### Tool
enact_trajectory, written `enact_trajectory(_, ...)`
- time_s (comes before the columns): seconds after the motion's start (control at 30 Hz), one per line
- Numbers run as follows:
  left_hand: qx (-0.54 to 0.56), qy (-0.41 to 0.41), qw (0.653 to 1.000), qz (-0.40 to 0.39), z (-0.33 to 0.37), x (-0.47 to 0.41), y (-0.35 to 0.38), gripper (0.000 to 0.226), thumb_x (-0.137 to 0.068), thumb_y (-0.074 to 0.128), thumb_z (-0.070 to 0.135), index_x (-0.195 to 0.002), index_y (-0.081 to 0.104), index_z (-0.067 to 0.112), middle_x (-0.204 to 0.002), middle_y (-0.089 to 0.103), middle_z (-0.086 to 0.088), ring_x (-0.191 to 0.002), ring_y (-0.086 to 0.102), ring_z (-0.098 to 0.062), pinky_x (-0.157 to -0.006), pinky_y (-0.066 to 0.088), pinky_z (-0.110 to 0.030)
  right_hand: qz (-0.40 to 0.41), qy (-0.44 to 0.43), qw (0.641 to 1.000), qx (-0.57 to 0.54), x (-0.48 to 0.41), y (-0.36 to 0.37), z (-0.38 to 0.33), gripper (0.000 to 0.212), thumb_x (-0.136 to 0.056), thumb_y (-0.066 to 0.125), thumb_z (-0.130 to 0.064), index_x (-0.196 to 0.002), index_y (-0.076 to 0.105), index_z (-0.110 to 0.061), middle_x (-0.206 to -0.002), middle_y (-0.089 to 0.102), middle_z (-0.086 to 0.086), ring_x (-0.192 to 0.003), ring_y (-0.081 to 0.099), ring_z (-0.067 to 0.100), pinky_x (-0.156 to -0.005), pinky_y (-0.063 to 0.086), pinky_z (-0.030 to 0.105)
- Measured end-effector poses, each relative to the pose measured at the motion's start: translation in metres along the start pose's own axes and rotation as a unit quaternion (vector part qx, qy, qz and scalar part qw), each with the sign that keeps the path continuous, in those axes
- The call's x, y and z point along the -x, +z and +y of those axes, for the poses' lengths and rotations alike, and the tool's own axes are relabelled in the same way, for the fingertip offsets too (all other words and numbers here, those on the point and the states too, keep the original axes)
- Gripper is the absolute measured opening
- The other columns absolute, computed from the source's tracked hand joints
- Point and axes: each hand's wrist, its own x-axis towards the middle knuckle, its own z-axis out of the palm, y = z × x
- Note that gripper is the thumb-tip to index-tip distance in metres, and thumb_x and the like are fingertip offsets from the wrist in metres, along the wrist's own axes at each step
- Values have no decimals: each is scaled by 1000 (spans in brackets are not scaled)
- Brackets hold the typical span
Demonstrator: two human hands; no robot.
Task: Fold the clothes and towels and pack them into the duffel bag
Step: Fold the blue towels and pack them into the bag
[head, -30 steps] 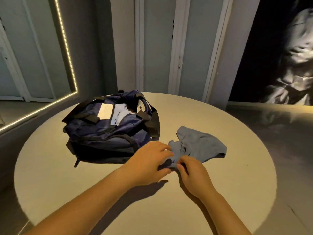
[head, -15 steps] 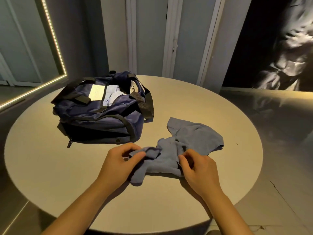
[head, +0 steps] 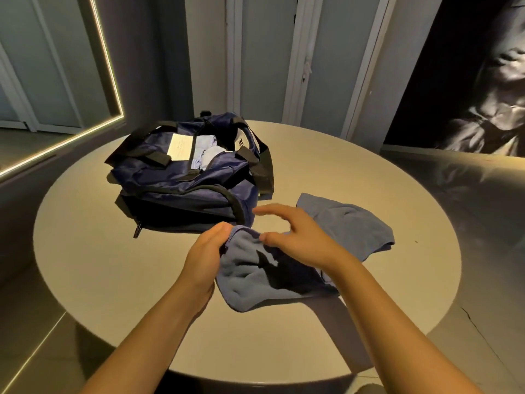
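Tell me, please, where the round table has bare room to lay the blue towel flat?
Bare patches: left of the left hand, below the duffel bag; and the table's near edge. Crowded between bag and blue towel.

Blue towel (head: pixel 349 226): soft, fleecy, rumpled, unfolded. Lies on the tabletop at roughly 4 o'clock from the bag, near corner lifted and bunched, far part flat with one corner pointing toward 12 o'clock.

Navy duffel bag (head: pixel 181 191): black straps and trim, unzipped, mouth gaping upward, sagging. Sits at about 10 o'clock on the table. Pale blue folded cloth (head: pixel 206 153) shows inside the opening, beside a white label (head: pixel 179 147).
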Motion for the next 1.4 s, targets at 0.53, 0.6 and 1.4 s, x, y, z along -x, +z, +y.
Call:
enact_trajectory(0.53,-70,115,988,72,7,-1,-6,41,-98,63,43,-94,65,2,-90,65,-26,-88,61,-50,-79,53,-67,-117,-4,993,-3,-32,-10,-4,10,-95,69,-16,-90,77,-20,-78,71,-8,-68,59,2,-71,50,21)
enact_trajectory(0.6,-41,103,991,78,11,-1,-7,56,-92,62,54,-96,62,-3,-93,61,-33,-82,60,-47,-78,53,-67,-136,-1,991,3,-32,-14,1,13,-96,69,-19,-85,76,-21,-76,71,-2,-68,59,9,-72,51,28)
enact_trajectory(1.4,-215,257,941,39,48,14,7,31,-99,65,13,-128,69,20,-113,73,3,-104,68,-8,-87,57,-22,-11,-35,996,81,-20,-69,-39,20,-92,74,-30,-83,78,-12,-76,72,3,-71,63,19,-69,56,35)
